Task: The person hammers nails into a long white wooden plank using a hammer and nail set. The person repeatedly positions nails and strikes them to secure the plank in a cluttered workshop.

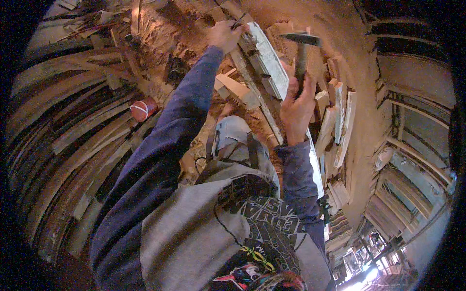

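My right hand [298, 107] is wrapped round the handle of a hammer [301, 63], its dark head raised at the top, right of centre. Farther off to the left, my left hand [224, 37] is closed at the far end of a pale-faced wooden beam [270, 60]. A thin dark rod [238, 21] sticks out from its fingers; whether it is a nail or a tool I cannot tell. The beam slants from upper left to lower right, partly hidden behind my right hand and forearm. Dark notches show along its side.
Short wood offcuts [335, 116] are piled right of the beam, and a wooden block [238, 90] lies left of it. Long planks [92, 119] are stacked at the left, near a red bucket [142, 110]. Sawdust covers the ground [170, 31]. More timber [407, 194] leans at the right.
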Motion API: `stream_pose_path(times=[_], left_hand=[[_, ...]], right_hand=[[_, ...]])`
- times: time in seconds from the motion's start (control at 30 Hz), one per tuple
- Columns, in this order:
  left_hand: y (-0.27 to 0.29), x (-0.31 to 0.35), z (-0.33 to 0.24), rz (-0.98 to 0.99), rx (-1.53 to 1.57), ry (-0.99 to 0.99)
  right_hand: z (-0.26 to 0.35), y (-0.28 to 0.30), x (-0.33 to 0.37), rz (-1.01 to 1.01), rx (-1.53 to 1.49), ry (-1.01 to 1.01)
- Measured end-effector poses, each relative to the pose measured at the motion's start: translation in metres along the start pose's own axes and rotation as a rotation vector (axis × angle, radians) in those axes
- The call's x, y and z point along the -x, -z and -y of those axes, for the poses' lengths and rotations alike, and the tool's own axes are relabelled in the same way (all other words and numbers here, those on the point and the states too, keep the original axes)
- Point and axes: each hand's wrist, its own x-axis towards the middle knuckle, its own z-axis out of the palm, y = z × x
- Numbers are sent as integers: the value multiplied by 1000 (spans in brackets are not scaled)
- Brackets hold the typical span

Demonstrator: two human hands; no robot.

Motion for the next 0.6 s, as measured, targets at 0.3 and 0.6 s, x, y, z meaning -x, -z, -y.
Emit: stream_pose_path(times=[0.3, 0.6], left_hand=[[5, 3, -4, 51, 22, 1], [0, 0, 3, -6, 68, -28]], right_hand=[[-1, -9, 20, 337, 217, -204], [-2, -6, 12, 325, 166, -141]])
